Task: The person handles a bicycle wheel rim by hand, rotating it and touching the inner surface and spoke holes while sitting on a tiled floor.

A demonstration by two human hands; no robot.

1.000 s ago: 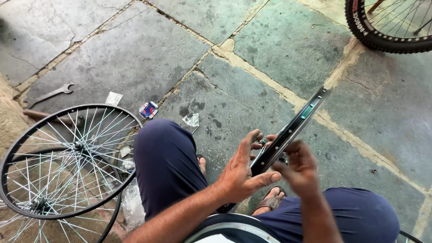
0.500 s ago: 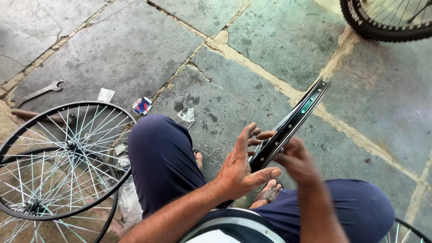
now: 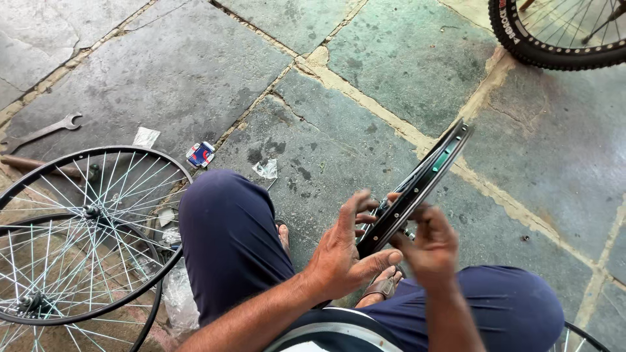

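Observation:
A black bicycle rim (image 3: 417, 186) stands edge-on between my knees, tilted up to the right, with a green strip showing in its channel. My left hand (image 3: 342, 251) presses its palm and thumb against the rim's near side, fingers spread upward. My right hand (image 3: 427, 244) pinches the rim's lower edge from the right, fingers curled around something small I cannot make out. Both hands sit above my dark blue trousers (image 3: 228, 241), and a sandalled foot (image 3: 378, 287) shows under them.
Two spoked wheels (image 3: 85, 228) lie stacked at the left. A spanner (image 3: 42, 132) and a brown rod lie beyond them on the stone floor. Small wrappers (image 3: 201, 154) are scattered near my left knee. A tyred bicycle wheel (image 3: 554, 39) stands at top right.
The view has shifted slightly, with the rim sitting a little higher. My left hand's fingers have closed in toward the rim, and my right hand stays pinched at its lower edge.

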